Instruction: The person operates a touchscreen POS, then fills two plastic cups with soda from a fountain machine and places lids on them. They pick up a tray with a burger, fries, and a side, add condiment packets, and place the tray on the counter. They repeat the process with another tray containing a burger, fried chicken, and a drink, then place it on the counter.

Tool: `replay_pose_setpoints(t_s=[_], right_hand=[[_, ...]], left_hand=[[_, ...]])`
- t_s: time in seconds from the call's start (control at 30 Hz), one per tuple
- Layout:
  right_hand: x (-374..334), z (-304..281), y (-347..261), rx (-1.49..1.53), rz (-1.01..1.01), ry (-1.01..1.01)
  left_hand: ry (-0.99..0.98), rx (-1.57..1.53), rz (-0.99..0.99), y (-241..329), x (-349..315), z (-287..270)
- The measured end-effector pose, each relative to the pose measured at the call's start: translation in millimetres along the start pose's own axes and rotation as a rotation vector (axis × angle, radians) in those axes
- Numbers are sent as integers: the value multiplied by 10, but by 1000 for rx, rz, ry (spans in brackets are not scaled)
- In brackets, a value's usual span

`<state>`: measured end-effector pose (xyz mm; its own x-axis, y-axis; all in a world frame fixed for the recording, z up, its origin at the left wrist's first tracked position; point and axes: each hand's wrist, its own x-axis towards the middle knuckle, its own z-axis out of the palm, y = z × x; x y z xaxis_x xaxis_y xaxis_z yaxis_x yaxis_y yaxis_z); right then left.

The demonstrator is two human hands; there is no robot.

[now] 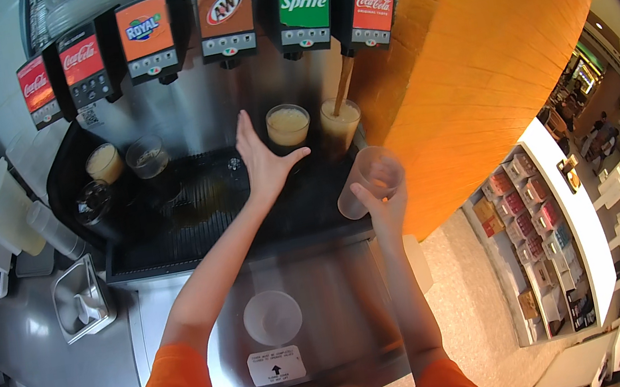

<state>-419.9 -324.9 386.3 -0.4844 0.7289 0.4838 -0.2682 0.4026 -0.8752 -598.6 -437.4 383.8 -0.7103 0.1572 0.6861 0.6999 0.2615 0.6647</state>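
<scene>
My right hand is wrapped round an empty clear plastic cup, tilted at the right front edge of the drip tray. My left hand is over the tray, fingers stretched and thumb spread, with nothing in it. Just right of its fingers, apart from them, stands a cup of foamy drink. Farther right, a brown stream falls from the rightmost dispenser valve into another foam-topped cup.
Three cups of dark drink, one a foamy cup, stand on the black drip tray at left. A translucent cup rests on the steel ledge before me. A metal pan and a pitcher are left; an orange pillar bounds the right.
</scene>
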Motion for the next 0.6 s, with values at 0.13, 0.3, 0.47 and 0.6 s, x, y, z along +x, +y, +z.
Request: replay_pose_setpoints(t_s=[0.13,0.3,0.47,0.6], right_hand=[[69,-47,69,59,6,40],[114,-149,113,-27,-39,83],[153,-282,96,-24,-44,101],[267,-389,193,-167,-71,121]], left_hand=[[-149,-194,425,245,-365,-61],[-379,-315,-30,375,-467,528],[-220,-251,-218,256,-258,1008],[-149,-317,-278,255,-203,1114]])
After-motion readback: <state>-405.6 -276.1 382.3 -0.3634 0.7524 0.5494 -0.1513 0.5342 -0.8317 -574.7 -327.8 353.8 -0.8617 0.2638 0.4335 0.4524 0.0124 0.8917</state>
